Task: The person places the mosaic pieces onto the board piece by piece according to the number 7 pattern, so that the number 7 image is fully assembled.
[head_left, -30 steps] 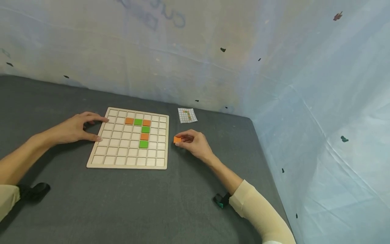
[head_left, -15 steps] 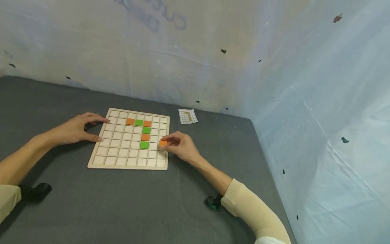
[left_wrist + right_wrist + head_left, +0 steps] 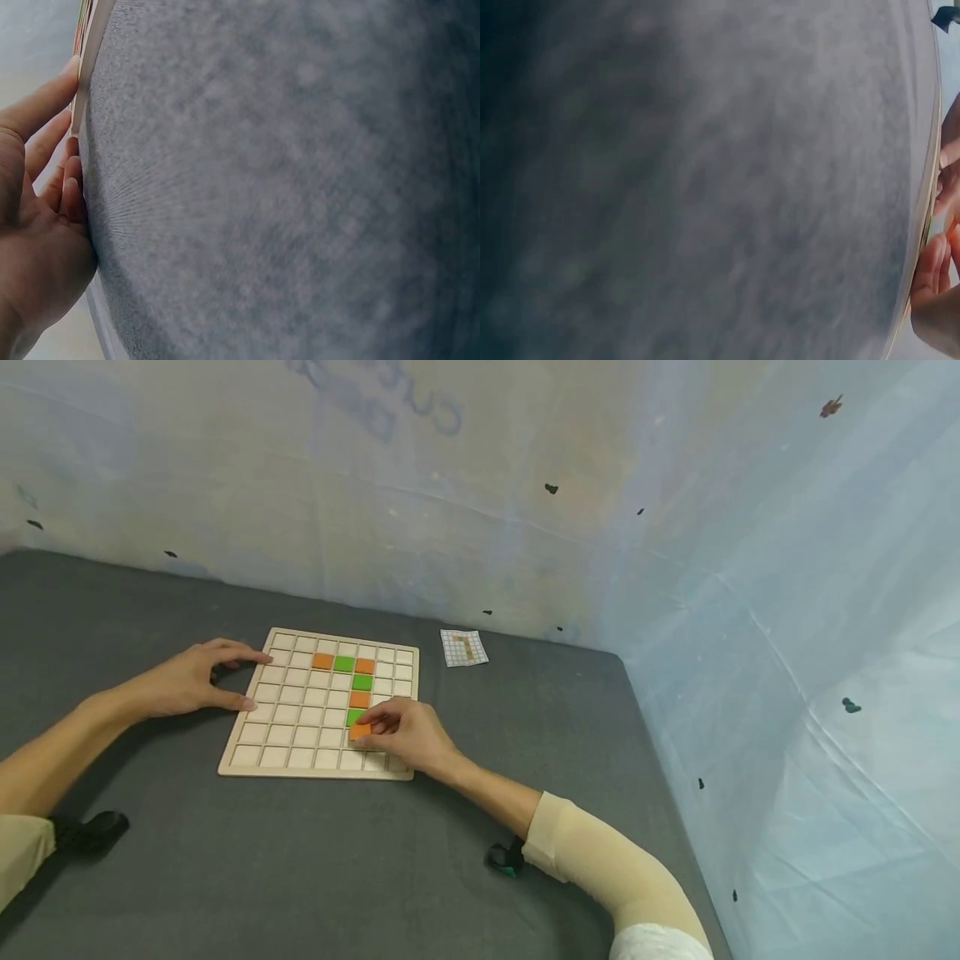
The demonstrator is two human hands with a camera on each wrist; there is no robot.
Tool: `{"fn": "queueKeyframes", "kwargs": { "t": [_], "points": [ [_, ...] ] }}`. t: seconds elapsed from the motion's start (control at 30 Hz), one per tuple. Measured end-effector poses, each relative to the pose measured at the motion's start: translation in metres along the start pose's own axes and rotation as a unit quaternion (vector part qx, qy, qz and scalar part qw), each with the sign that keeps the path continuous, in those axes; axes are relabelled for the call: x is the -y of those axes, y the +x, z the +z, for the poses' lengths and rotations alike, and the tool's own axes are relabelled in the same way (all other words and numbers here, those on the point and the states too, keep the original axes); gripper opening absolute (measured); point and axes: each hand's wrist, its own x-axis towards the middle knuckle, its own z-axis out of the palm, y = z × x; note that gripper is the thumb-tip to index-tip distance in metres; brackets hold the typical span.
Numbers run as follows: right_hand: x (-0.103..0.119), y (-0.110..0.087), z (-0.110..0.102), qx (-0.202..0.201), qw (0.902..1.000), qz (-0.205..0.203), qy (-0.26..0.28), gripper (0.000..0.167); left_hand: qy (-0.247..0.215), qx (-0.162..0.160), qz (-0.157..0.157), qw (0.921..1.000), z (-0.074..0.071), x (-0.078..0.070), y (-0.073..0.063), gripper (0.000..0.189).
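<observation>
A pale wooden grid board [image 3: 315,772] lies on the dark cloth in the head view. Green and orange square tiles form a row and a column on it. My right hand [image 3: 412,731] pinches an orange tile [image 3: 360,732] at the lower end of the column, just below a green tile [image 3: 353,717] that the fingers partly cover. Whether the held tile sits in its cell I cannot tell. At the board's left edge, my left hand [image 3: 183,681] rests its thumb and forefinger, spread apart; the left wrist view shows this hand [image 3: 45,225] against the edge too.
A small printed card [image 3: 463,647] with a coloured grid pattern lies behind the board to the right. Grey cloth [image 3: 315,860] covers the table. A pale sheet [image 3: 480,527] hangs along the back and right side.
My right hand has carried the orange tile leftward from the cloth beside the board to below the tile column. My left hand has stayed at the board's edge.
</observation>
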Motion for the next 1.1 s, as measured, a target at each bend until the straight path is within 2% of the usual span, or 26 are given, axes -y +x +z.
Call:
{"fn": "queueKeyframes", "kwargs": {
  "t": [0.13,0.43,0.6,1.1],
  "points": [
    [0.002,0.001,0.005,-0.009,0.9999,0.005,-0.008,0.023,0.001,-0.002,0.001,1.0000,0.001,0.001,0.000,0.072],
    [0.000,0.000,0.011,-0.017,0.9980,-0.029,-0.053,0.022,0.009,0.002,0.000,1.0000,0.000,0.003,0.000,0.074],
    [0.000,-0.001,0.013,-0.019,0.9968,-0.033,-0.070,0.023,0.000,0.005,0.003,1.0000,0.001,0.002,0.000,0.073],
    [0.000,-0.001,0.011,-0.012,0.9967,-0.032,-0.074,0.025,-0.002,0.002,-0.001,1.0000,0.002,0.000,-0.001,0.072]
  ]
}}
